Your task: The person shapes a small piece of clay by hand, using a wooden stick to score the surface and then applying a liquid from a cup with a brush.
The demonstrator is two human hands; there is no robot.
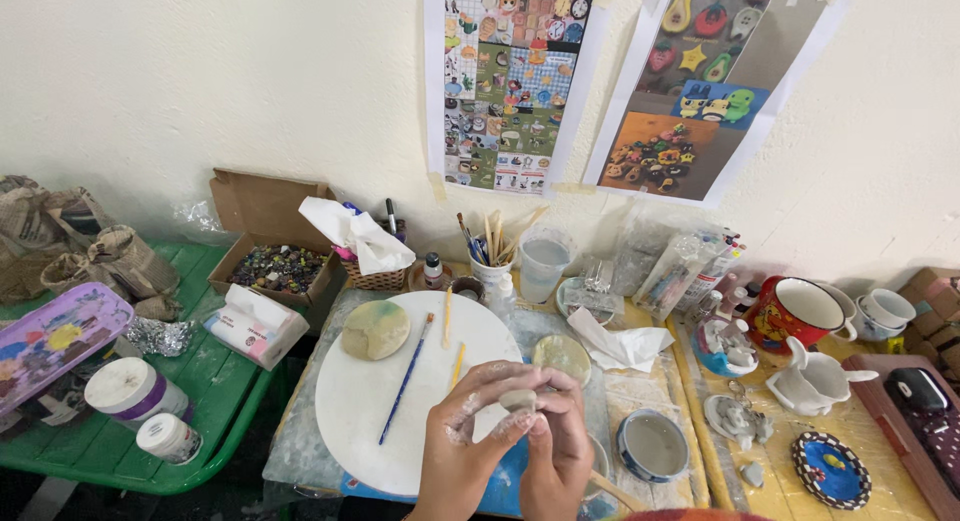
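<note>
My left hand [470, 436] and my right hand [560, 446] are together at the bottom middle, both dusted with clay. Between their fingers they pinch a small grey lump of clay [518, 400]. They hover over the near right edge of a round white board [370, 401]. On the board lie a blue-handled paintbrush [405, 381], two thin wooden sticks [448, 316] and a flat greenish clay disc [375, 329]. A second pale disc [562, 356] sits just beyond my fingers.
A small bowl [652, 445] stands right of my hands. Behind are a brush jar [490, 256], a water cup [545, 261], crumpled tissue [620, 343], a red mug [795, 313] and white ceramic pieces [815, 381]. Left, a green tray [215, 381] holds paint jars [130, 389] and a palette [55, 336].
</note>
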